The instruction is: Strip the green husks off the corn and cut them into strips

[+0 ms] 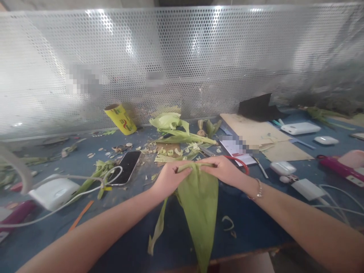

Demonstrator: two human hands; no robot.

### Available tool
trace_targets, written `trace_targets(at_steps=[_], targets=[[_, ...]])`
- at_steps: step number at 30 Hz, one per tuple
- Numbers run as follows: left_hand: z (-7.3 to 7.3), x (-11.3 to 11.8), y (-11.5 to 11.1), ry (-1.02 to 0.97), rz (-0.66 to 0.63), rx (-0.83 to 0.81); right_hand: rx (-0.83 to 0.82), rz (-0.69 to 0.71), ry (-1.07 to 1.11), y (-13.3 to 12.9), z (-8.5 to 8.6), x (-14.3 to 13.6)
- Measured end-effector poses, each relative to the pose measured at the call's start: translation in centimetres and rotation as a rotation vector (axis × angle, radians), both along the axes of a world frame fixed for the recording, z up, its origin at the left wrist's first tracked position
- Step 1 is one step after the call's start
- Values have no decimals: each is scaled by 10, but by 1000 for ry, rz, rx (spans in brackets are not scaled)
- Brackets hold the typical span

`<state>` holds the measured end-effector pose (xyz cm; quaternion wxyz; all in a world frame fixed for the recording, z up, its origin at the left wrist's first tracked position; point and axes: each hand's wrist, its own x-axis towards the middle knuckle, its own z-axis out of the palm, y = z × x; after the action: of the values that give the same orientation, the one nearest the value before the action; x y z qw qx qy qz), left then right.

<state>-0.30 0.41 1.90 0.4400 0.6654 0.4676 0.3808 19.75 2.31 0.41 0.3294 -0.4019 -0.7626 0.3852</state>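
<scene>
A long green corn husk leaf (pixel 200 212) hangs from both hands, its pointed tip reaching down past the table's front edge. My left hand (pixel 172 176) pinches the upper left part of the leaf between thumb and fingers. On the upper right part, my right hand (pixel 224 170) closes its thumb and fingers in the same way. The leaf's top edge is gathered and folded between the two hands. A narrower strip of husk (pixel 159 227) dangles below my left hand. Just beyond the hands lie cut husk pieces (pixel 165 158) and a bundle of husk leaves (pixel 170 123).
A black phone (pixel 127 167) and a white charger (pixel 54 191) with cables lie at left. Behind stands a yellow tube (pixel 121 119), tilted. At right are cardboard sheets (pixel 287 151), a white-screened phone (pixel 237 151), earphone cases and a white adapter (pixel 308 189). A perforated metal panel (pixel 182 49) borders the back.
</scene>
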Motion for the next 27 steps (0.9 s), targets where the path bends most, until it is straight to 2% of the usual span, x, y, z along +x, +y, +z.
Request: trace_targets(at_steps=[4, 10, 16, 18, 22, 27], targets=[[-1, 1, -2, 23, 36, -38, 94, -14, -49, -1, -1, 0], [5, 3, -7, 26, 125, 50, 208, -31, -76, -6, -2, -1], [7, 2, -7, 1, 168, 50, 211, -27, -4, -6, -5, -2], [7, 1, -6, 13, 155, 77, 165, -11, 16, -6, -5, -2], [5, -2, -5, 40, 81, 237, -17, 21, 137, -5, -4, -1], [1, -3, -8, 106, -22, 401, -487, 108, 353, -10, 1, -4]])
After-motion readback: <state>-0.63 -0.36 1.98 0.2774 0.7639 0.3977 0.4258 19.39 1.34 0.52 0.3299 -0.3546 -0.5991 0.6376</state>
